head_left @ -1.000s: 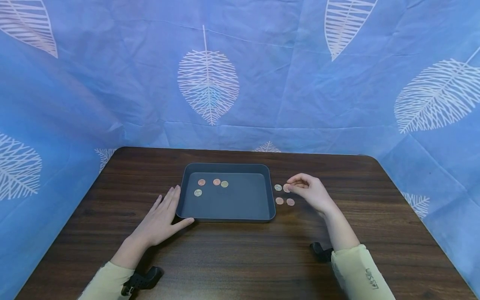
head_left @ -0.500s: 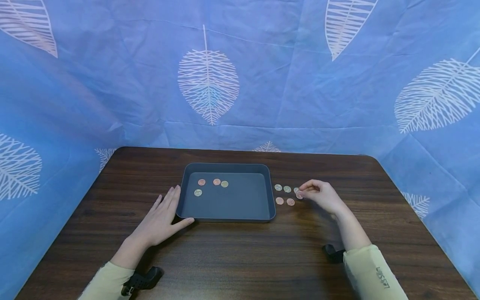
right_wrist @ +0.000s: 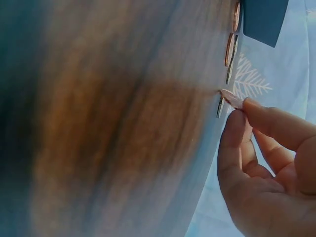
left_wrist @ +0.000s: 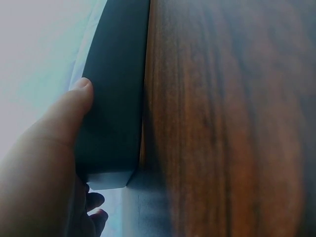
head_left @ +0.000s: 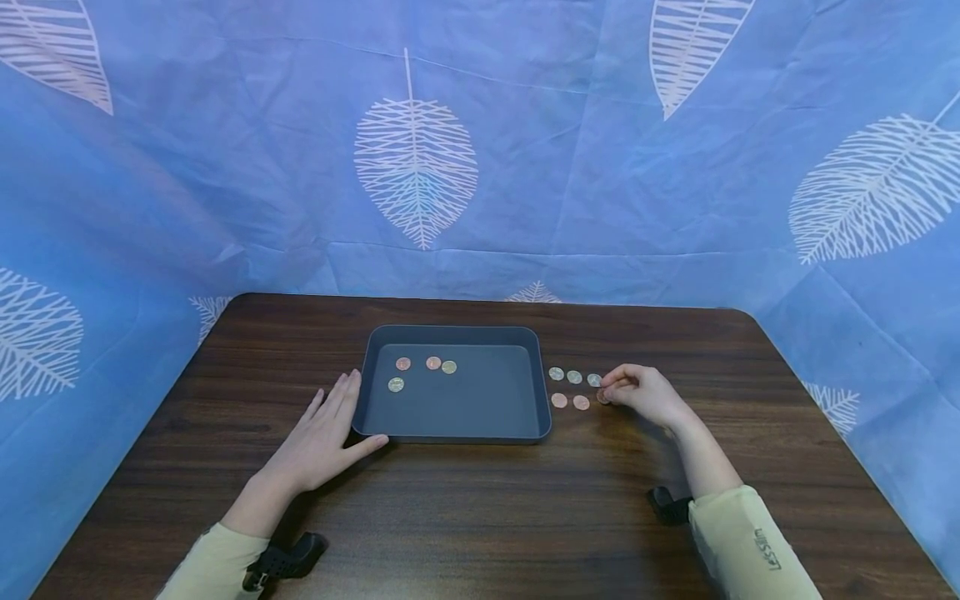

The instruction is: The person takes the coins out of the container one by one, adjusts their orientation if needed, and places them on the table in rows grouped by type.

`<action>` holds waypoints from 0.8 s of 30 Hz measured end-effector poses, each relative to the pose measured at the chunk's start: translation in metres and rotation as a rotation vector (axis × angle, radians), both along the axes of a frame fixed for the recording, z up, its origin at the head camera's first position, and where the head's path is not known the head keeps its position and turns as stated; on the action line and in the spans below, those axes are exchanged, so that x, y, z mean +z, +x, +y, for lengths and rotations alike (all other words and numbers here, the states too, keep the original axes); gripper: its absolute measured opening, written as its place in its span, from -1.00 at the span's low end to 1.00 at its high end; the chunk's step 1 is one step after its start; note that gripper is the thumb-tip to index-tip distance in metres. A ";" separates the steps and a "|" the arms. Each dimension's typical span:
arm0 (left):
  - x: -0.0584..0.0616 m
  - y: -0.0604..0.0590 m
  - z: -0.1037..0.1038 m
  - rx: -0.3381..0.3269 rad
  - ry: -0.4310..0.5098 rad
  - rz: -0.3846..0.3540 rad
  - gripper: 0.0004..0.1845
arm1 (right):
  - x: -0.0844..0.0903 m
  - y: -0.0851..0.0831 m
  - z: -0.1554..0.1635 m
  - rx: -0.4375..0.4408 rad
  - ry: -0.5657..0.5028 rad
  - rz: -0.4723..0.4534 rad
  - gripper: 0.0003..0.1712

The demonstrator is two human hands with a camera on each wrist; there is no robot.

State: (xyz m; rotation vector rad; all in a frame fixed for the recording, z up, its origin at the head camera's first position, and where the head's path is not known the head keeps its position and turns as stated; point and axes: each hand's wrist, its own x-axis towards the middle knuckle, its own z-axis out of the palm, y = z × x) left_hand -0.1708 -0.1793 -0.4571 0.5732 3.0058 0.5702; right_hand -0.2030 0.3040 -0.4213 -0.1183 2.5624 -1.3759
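Observation:
A dark grey tray [head_left: 534, 392] sits mid-table with several coins [head_left: 433, 363] in its far left part. My left hand [head_left: 326, 425] lies flat on the table against the tray's near left corner, its thumb [left_wrist: 74, 106] pressed to the tray wall [left_wrist: 116, 98]. Right of the tray, coins lie in two short rows: three silvery ones [head_left: 574, 377] farther away and two copper ones [head_left: 570, 402] nearer. My right hand [head_left: 609, 395] pinches a copper coin [right_wrist: 231, 98] between thumb and forefinger. The coin is tilted, just above the table at the near row's right end.
The brown wooden table [head_left: 480, 517] has rounded corners. Blue cloth with white leaf prints [head_left: 416, 167] hangs close behind and on both sides. A black strap shows at each wrist [head_left: 288, 560].
My right hand has shifted right along the coins. A third silvery coin now lies in the far row, and the hand has lowered a copper coin toward the near row. The left hand has stayed still.

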 end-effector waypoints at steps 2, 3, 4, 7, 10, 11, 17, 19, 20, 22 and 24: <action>0.000 0.000 0.000 0.000 0.001 0.005 0.17 | -0.001 0.000 0.000 -0.003 0.026 -0.001 -0.76; 0.000 0.000 0.000 -0.001 0.002 0.007 0.16 | -0.002 -0.001 0.001 -0.004 0.040 -0.001 -0.76; 0.000 0.000 0.000 -0.001 0.002 0.009 0.16 | -0.003 -0.001 0.001 -0.008 0.054 -0.001 -0.77; -0.001 0.000 0.000 -0.002 0.008 0.014 0.16 | -0.006 -0.002 0.002 -0.007 0.088 0.007 -0.78; -0.001 0.000 0.000 -0.002 0.010 0.011 0.16 | -0.007 -0.003 0.002 -0.012 0.104 0.012 -0.79; -0.001 0.000 0.000 -0.003 0.011 0.009 0.16 | -0.007 -0.003 0.002 -0.011 0.110 0.013 -0.79; -0.002 0.000 0.001 0.000 0.006 0.011 0.16 | -0.006 -0.002 -0.001 -0.005 0.152 0.024 -0.82; -0.001 0.000 0.001 0.000 0.008 0.010 0.16 | -0.006 -0.002 -0.001 -0.002 0.163 0.033 -0.82; -0.002 0.000 0.001 0.000 0.008 0.009 0.16 | -0.006 -0.002 -0.002 -0.003 0.165 0.036 -0.82; -0.002 0.000 0.001 0.000 0.009 0.007 0.16 | -0.006 -0.001 -0.003 -0.001 0.172 0.044 -0.83; -0.002 0.000 0.001 0.001 0.007 0.007 0.17 | -0.005 -0.001 -0.003 0.001 0.179 0.050 -0.84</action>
